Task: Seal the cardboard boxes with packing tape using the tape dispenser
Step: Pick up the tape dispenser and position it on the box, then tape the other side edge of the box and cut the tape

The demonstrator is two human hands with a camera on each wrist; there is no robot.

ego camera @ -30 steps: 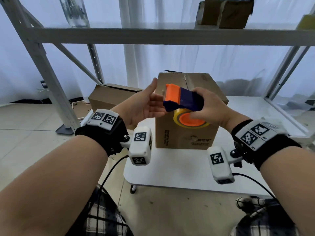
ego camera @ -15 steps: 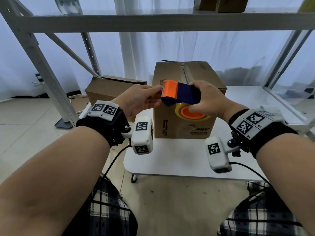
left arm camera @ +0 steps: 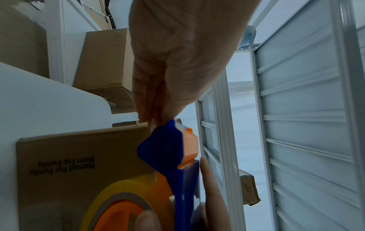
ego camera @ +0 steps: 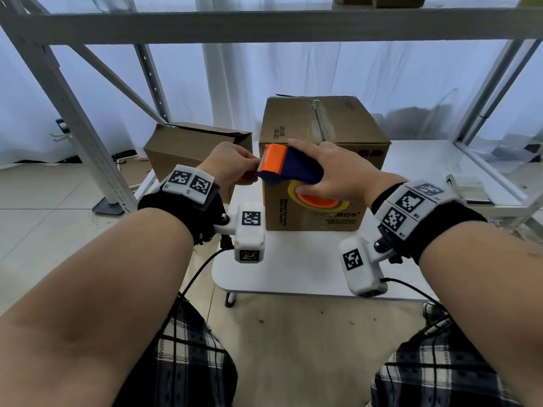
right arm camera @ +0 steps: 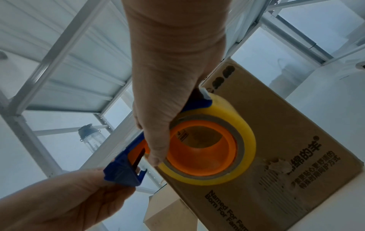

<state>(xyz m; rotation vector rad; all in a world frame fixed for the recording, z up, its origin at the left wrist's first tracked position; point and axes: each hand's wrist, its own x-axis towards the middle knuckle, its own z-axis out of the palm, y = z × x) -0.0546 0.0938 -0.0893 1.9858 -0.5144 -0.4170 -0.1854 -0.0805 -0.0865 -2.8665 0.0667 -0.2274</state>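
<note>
Now closed from its earlier open pose, your left hand [ego camera: 232, 167] pinches the blue-and-orange plastic tape dispenser's [ego camera: 289, 168] tip; your right hand [ego camera: 332, 171] grips its body before the brown cardboard box [ego camera: 323, 133].

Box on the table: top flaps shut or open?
Shut: the box flaps lie flat, meeting at a centre seam with clear tape over it.

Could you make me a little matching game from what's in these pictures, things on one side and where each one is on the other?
Things:
1. blue and orange tape dispenser
2. large brown cardboard box
3. smaller brown cardboard box
4. left hand

Places:
A. on the floor beside the table
B. at the dispenser's toothed orange end
C. on the white table
D. gripped in the right hand

Pairs: 1-D, 2-C, 3-A, 4-B
</note>
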